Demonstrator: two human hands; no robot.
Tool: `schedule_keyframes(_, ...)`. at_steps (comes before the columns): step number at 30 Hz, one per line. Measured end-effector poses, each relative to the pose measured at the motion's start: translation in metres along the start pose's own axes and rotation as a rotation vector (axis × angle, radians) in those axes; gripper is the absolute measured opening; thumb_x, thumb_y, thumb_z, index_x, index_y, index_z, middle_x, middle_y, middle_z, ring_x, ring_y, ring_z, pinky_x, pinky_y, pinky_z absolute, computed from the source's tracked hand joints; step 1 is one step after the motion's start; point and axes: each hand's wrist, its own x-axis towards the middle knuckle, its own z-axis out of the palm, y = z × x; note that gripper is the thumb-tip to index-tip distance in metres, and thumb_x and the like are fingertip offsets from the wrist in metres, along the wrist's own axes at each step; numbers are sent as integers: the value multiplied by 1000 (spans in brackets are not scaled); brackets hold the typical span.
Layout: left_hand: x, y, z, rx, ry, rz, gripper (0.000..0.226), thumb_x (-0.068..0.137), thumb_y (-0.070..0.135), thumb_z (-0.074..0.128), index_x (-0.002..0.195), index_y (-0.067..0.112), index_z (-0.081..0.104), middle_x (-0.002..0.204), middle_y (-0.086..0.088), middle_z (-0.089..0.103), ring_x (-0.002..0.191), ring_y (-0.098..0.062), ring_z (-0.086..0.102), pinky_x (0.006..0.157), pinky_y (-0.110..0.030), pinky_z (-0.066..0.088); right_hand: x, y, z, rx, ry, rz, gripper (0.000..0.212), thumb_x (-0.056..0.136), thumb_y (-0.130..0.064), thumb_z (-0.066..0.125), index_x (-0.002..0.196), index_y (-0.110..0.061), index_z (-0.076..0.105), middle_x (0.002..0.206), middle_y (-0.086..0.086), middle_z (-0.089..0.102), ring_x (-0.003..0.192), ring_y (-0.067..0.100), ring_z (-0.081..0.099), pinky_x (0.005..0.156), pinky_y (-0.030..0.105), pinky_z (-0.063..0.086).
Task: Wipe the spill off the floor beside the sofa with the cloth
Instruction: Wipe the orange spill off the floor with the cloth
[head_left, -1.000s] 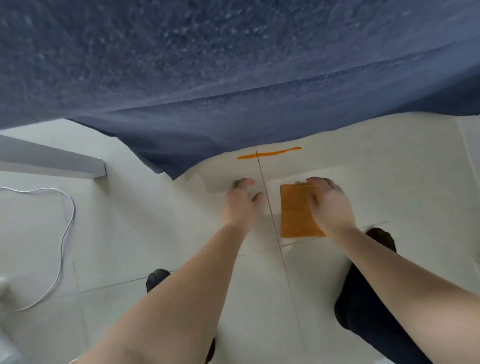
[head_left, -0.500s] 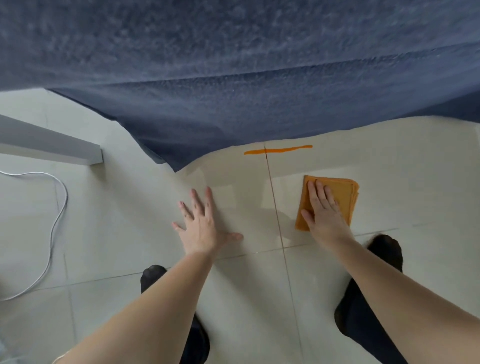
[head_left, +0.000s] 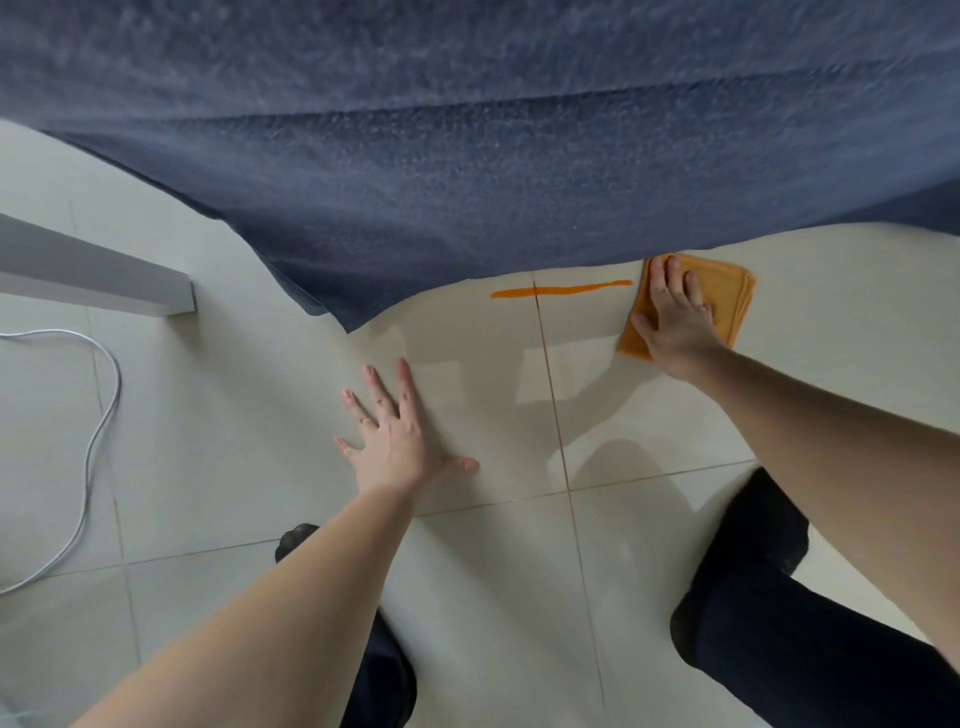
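A thin orange spill streak (head_left: 561, 289) lies on the pale tiled floor, just in front of the dark blue sofa (head_left: 467, 156). A folded orange cloth (head_left: 732, 296) rests flat on the floor at the streak's right end, close to the sofa edge. My right hand (head_left: 675, 317) presses down on the cloth, fingers pointing toward the sofa. My left hand (head_left: 395, 431) is spread flat on the bare tile, well to the left and nearer to me than the spill, holding nothing.
A white cable (head_left: 98, 415) loops across the floor at the left. A grey-white furniture edge (head_left: 104, 280) juts in at the left. My dark-clothed knees (head_left: 753, 587) rest on the tiles near the bottom.
My right hand slid the cloth away from me and to the right, up to the streak's right end by the sofa. My left hand moved left and spread flat on the floor.
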Motion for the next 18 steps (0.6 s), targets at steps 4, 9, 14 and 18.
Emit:
schedule_keyframes(4, -2, 2, -1, -26, -23, 9, 171, 51, 81, 87, 156, 36, -41, 165, -7, -46, 156, -48, -29, 116, -83, 15, -5, -2, 2, -22, -10, -49, 76, 110, -38, 39, 166, -27, -12, 175, 0, -14, 160, 33, -10, 126, 60, 4)
schedule_keyframes(9, -2, 1, -1, -48, -14, 14, 170, 53, 79, 89, 156, 38, -40, 166, -6, -46, 156, -47, -30, 116, -82, 12, -20, 7, 12, -118, -84, -102, 77, 110, -40, 37, 164, -28, -17, 173, -3, -20, 160, 28, -14, 126, 58, 1)
schedule_keyframes(14, -2, 2, -1, -47, -20, 11, 170, 53, 79, 88, 155, 39, -41, 165, -6, -47, 156, -47, -31, 116, -82, 11, 0, -8, -2, -69, -59, -35, 77, 111, -37, 39, 165, -27, -14, 174, -3, -18, 160, 29, -12, 126, 59, 4)
schedule_keyframes(18, -2, 2, -2, -40, -26, 12, 169, 53, 80, 88, 155, 38, -41, 166, -6, -46, 156, -47, -30, 116, -83, 11, 4, -22, -7, -58, -43, -4, 76, 111, -35, 39, 165, -26, -14, 174, -1, -17, 160, 32, -11, 125, 60, 4)
